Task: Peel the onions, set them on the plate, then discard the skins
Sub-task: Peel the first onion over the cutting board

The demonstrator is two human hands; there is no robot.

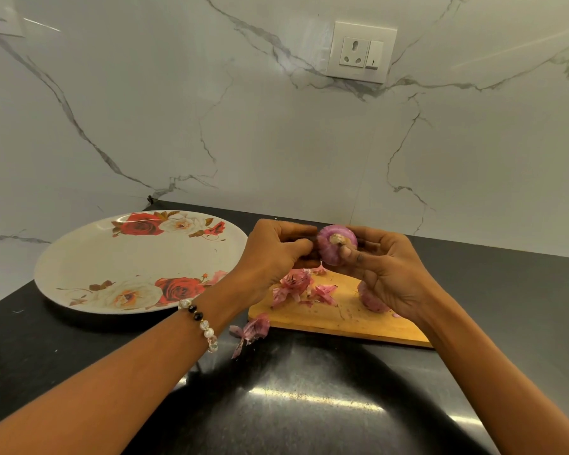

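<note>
Both hands hold one red onion [337, 244] in the air above the far end of the wooden cutting board [342, 315], close to the back edge of the dark surface [276, 405]. The left hand [273, 254] curls its fingers round the onion's left side, and the right hand [385, 274] cups it from the right with the thumb pressed near the pale root end, which faces the camera. The onion looks mostly stripped to its glossy purple layer, though a thin skin may remain on the hidden far side.

A second onion [372, 298] rests on the board, partly hidden behind the right hand. Loose pink skins [296, 289] lie on the board, and another scrap [252, 330] sits on the surface just off the board's near-left corner. The floral plate [79, 257] stands at the left of the surface, just beside the board, with no onion on it.

The step in hand appears to be clearing the last skin round the root. It would go best if the left hand steadies and turns the bulb while the right thumbnail lifts the papery edge at the root and pulls toward the tip, letting the scraps drop onto the board so they can be gathered easily.
</note>
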